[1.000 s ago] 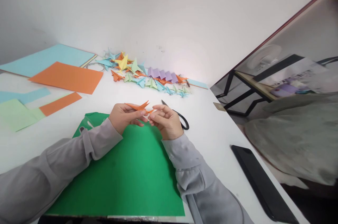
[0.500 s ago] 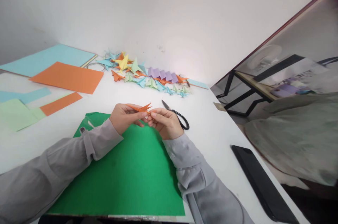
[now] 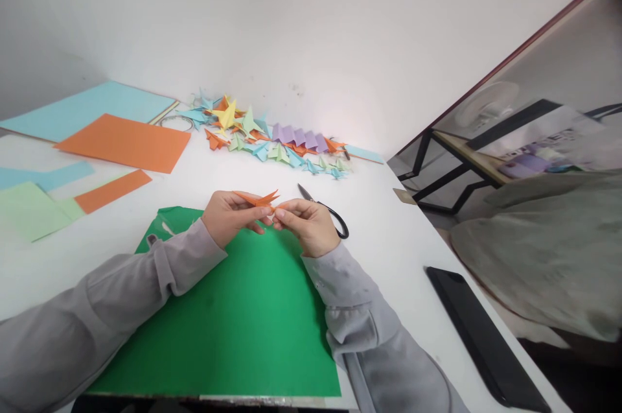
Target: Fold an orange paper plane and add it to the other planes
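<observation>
A small folded piece of orange paper [image 3: 260, 200] with pointed tips is held above the far part of a green mat [image 3: 243, 309]. My left hand [image 3: 236, 213] pinches its body between thumb and fingers. With thumb and fingertips closed, my right hand [image 3: 311, 225] grips the paper's near right end, and the fingertips of both hands almost meet. Part of the paper is hidden behind the fingers. Black-handled scissors [image 3: 340, 222] lie just beyond my right hand, partly covered by it.
Along the wall lies a row of folded paper figures [image 3: 262, 141] in several colours. Orange sheets [image 3: 129, 144], blue sheets [image 3: 92, 108] and green paper [image 3: 32, 212] are at the left. A black phone-like slab [image 3: 481, 335] lies near the table's right edge. Beyond it is grey-green cloth [image 3: 539, 251].
My right hand has shifted very slightly to the right and turned a little, its fingers still on the orange paper. The left hand has stayed in place.
</observation>
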Demonstrator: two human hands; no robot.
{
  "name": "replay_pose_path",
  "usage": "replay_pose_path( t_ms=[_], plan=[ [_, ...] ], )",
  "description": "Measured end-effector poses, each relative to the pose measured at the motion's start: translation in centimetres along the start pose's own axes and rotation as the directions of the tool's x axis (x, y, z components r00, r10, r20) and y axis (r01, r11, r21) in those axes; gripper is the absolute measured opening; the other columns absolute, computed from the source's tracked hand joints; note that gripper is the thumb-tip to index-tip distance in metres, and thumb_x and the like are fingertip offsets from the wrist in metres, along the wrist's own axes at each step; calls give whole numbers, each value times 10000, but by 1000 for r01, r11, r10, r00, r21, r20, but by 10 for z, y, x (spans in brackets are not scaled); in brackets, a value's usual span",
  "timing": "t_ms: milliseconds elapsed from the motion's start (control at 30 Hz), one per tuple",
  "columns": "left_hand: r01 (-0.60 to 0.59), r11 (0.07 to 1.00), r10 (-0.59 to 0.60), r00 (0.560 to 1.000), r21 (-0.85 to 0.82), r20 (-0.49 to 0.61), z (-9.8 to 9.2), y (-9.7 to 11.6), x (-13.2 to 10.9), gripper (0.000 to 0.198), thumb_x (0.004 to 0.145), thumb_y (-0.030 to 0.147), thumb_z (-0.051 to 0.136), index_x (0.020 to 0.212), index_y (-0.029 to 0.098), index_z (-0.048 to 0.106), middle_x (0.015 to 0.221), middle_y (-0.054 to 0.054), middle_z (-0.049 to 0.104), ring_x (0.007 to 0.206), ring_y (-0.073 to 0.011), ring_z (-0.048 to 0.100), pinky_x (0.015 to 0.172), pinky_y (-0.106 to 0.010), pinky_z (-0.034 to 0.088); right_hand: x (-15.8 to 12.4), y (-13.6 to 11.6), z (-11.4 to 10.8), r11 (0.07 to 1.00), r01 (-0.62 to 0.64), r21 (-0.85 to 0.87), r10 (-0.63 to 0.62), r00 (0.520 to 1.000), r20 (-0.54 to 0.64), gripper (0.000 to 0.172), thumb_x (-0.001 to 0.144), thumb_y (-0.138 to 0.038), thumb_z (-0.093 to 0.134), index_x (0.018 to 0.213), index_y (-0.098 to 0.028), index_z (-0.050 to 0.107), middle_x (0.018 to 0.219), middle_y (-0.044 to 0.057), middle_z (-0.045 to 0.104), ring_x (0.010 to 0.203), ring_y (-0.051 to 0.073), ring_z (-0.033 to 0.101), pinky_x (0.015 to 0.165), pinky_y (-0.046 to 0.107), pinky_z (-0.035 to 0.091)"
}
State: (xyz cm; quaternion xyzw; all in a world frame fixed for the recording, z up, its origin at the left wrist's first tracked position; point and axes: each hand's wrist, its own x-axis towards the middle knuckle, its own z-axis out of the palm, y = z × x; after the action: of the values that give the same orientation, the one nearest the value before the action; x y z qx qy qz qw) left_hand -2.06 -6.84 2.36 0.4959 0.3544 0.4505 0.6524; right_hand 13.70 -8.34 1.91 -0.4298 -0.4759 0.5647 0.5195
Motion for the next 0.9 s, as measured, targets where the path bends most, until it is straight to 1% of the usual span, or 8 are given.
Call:
replay_pose_path(
  t_ms=[200,300,400,533,733,900],
  plan=[
    [5,1000,-5,1000,-15,-2,2,0,-1,154,577,246,753,672,131,714,598,-48,679,569,-161,635,484,-254,527,-1,2,3,1000,32,0,-32,999,-39,243,522,-344,796,594,-153,663,511,-9,647,472,85,566,516,228,472],
    [24,999,-23,1000,-34,14,2,0,-1,149,588,247,746,674,129,712,594,-39,678,569,-153,633,485,-246,524,-2,4,4,999,37,9,-36,998,-56,251,512,-349,801,594,-154,665,506,-11,646,472,85,567,517,223,472],
    [48,997,-48,999,-59,0,1,-1,0,166,581,248,752,683,123,711,601,-39,681,565,-148,630,486,-246,521,-2,4,4,998,13,61,-10,999,-53,260,517,-369,799,604,-157,675,531,-7,659,485,89,581,520,217,472],
    [61,994,-64,997,-96,-32,0,-2,1,184,576,248,759,695,117,708,617,-46,687,552,-143,628,491,-250,520,-1,3,4,988,-42,147,44,999,-9,305,575,-443,751,594,-146,686,567,20,675,514,100,601,534,216,470],
    [72,989,-78,996,-132,-41,-1,-3,1,191,567,241,768,693,111,707,588,-44,677,542,-137,629,483,-234,519,-1,3,3,989,-37,141,39,999,-15,247,559,-377,778,630,-156,694,589,22,690,516,98,604,535,218,471],
    [57,993,-61,998,-107,-32,0,-2,1,194,566,249,768,702,122,712,610,-43,684,559,-141,633,486,-236,522,-2,4,3,993,-26,118,28,999,-16,239,570,-367,773,661,-162,690,583,7,684,506,97,603,530,225,472]
  ],
)
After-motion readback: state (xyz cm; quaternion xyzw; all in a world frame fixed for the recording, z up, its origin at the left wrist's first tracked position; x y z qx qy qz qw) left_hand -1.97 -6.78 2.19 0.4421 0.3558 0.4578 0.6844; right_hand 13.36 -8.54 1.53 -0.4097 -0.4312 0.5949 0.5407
